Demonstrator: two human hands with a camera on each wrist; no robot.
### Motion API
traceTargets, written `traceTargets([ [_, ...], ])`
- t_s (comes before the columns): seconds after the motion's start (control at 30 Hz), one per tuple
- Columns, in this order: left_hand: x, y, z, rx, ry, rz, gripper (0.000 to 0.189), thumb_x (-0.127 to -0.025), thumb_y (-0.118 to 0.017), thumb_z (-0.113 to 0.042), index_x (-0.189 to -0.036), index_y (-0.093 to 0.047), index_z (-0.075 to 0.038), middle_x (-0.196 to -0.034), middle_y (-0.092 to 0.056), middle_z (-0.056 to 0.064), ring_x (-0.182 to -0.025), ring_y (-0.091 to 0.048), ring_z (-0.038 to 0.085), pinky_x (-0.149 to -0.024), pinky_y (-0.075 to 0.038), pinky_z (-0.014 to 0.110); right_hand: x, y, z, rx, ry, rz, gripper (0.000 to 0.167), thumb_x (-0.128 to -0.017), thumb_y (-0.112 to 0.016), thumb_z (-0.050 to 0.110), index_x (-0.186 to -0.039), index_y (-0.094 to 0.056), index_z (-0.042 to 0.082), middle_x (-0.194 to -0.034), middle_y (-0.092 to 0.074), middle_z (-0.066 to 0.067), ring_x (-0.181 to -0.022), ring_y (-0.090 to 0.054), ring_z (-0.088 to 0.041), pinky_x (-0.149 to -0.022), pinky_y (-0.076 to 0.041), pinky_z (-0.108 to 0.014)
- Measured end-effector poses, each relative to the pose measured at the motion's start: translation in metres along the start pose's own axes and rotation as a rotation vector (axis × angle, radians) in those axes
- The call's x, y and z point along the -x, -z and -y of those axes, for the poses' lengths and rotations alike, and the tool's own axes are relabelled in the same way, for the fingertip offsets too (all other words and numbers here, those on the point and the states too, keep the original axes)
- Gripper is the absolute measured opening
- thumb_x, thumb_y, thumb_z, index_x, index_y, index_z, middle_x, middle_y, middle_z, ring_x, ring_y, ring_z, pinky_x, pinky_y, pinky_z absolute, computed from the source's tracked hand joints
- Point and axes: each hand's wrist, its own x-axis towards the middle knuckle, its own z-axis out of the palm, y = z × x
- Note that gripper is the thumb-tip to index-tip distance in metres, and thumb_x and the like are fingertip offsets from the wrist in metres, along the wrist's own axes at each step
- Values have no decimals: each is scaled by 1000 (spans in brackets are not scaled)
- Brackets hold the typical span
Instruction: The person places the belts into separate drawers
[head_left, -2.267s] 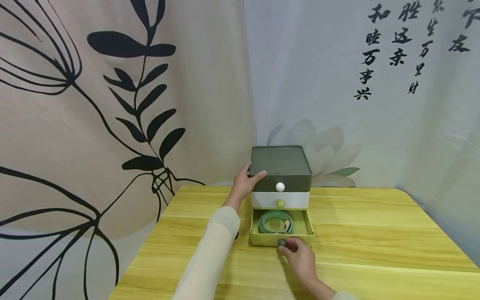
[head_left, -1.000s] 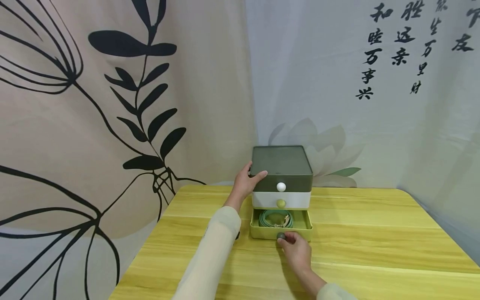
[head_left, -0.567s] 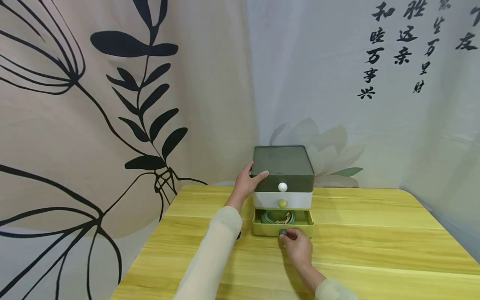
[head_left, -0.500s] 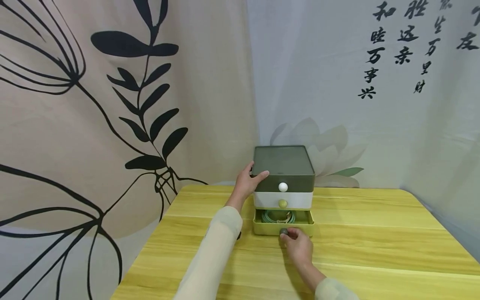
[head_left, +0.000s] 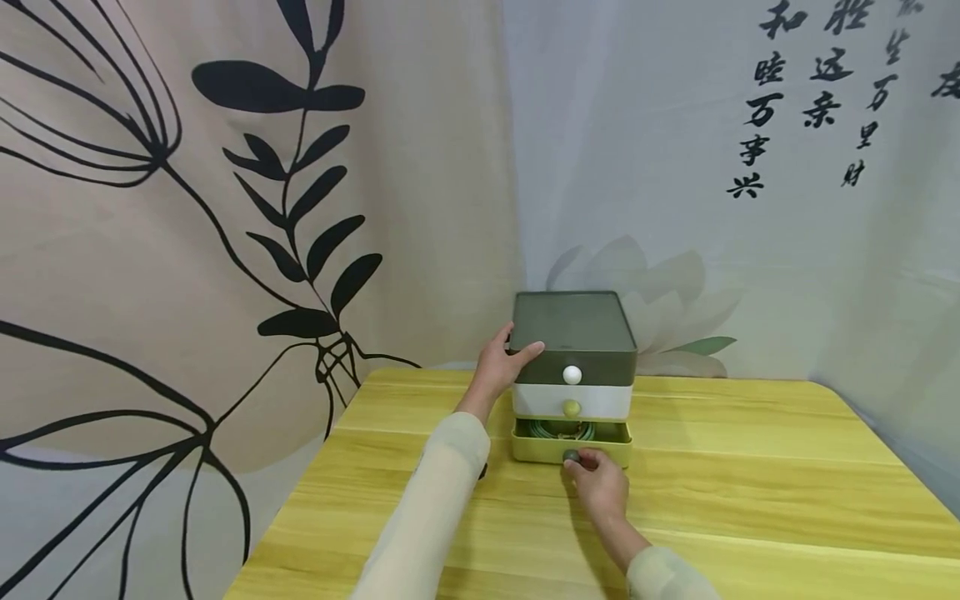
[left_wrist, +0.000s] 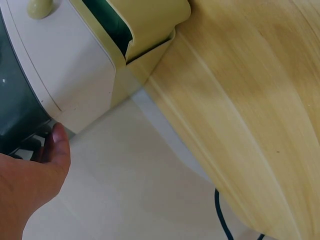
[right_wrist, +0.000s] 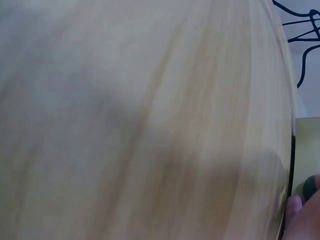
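A small desktop drawer unit point(head_left: 576, 321) has a dark green top tier, a white middle tier and a yellow-green bottom drawer point(head_left: 534, 452). The bottom drawer stands partly pulled out, and inside it lies a coiled green belt point(head_left: 542, 431), mostly hidden by the drawer front. My left hand point(head_left: 498, 371) grips the unit's upper left corner, thumb over the front top edge and fingers on the left side. With thumb and fingertips my right hand point(head_left: 604, 490) pinches the bottom drawer's dark round knob point(head_left: 571, 456). In the right wrist view only part of that hand shows, beside the knob point(right_wrist: 310, 187).
The unit stands near the back of a wooden table point(head_left: 750, 492). A white knob point(head_left: 572, 375) and a yellow-green knob point(head_left: 572, 408) stick out above the bottom drawer. Behind hangs a printed curtain point(head_left: 435, 208) with plants and characters.
The bottom drawer has slid inward, with my right hand moving along on its knob, and less of the belt shows. My left hand keeps its grip on the corner.
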Motion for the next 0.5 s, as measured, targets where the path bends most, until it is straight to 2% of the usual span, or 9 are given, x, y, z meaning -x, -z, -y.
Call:
traceTargets([
  [0.37, 1, 1, -1, -14, -3, -3, 89, -87, -66, -61, -158, -27, -24, -160, -30, 7, -142, -35, 32, -110, -36, 49, -10, -6, -2, -8, -21, -14, 27, -89, -74, 14, -108, -69, -5, -99, -71, -18, -94, -65, -33, -82, -51, -44],
  [0.5, 1, 1, -1, -13, -2, -1, 89, -87, -66, -62, -158, -27, -24, -160, -30, 7, -141, -36, 32, -109, -37, 49, -14, -8, -2, -6, -34, -9, 29, -90, -73, 15, -109, -69, -6, -99, -71, -19, -92, -65, -32, -80, -52, -43],
])
